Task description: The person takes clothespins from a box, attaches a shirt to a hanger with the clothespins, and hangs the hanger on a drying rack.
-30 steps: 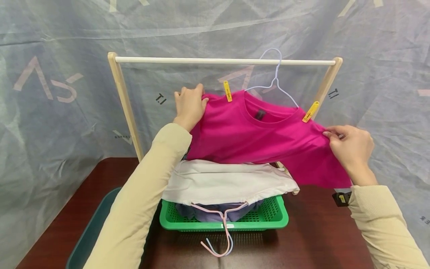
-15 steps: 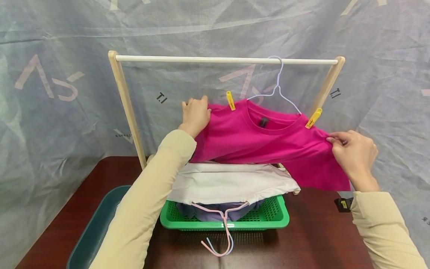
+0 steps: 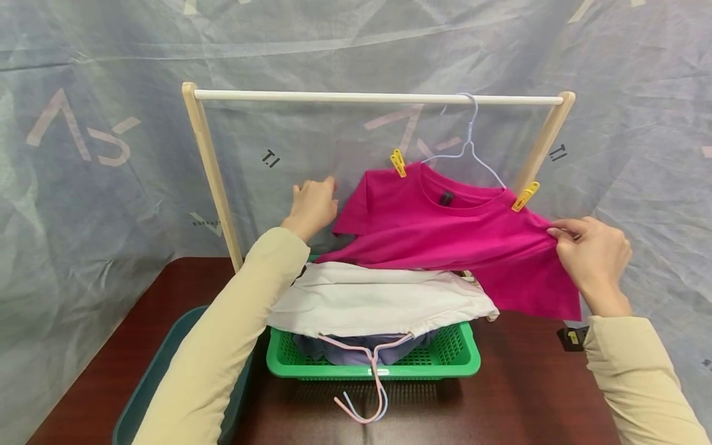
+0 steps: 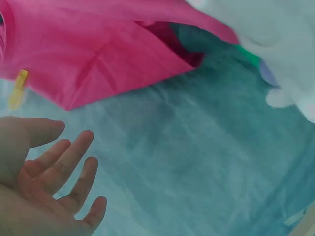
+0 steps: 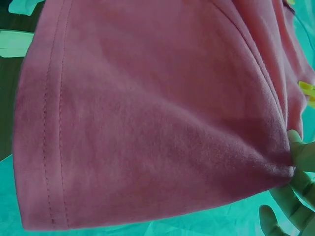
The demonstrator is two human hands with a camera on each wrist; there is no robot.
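A magenta T-shirt (image 3: 445, 225) hangs by a pale lavender hanger (image 3: 470, 142) from the white rail of a wooden rack. Yellow clothespins sit on both its shoulders, one on the left (image 3: 398, 163) and another on the right (image 3: 525, 196). My right hand (image 3: 596, 259) pinches the shirt near the top of its right sleeve, thumb against fingers. Apart from the fabric, my left hand (image 3: 313, 209) hovers just beside the left sleeve. The left wrist view shows its fingers (image 4: 74, 172) spread loosely with nothing in them. In the right wrist view the sleeve (image 5: 147, 123) fills most of the picture.
Below the shirt, white cloth (image 3: 378, 303) on a pink hanger (image 3: 374, 358) lies across a green basket (image 3: 372, 372) with purple-blue fabric inside. A dark teal tub (image 3: 141, 389) stands left, partly behind my left arm. The rack's rail (image 3: 334, 96) spans above.
My left hand has let go of the left sleeve, which now hangs loose. The shirt and hanger have come down and shifted right. My right hand keeps its pinch, slightly lower and further right.
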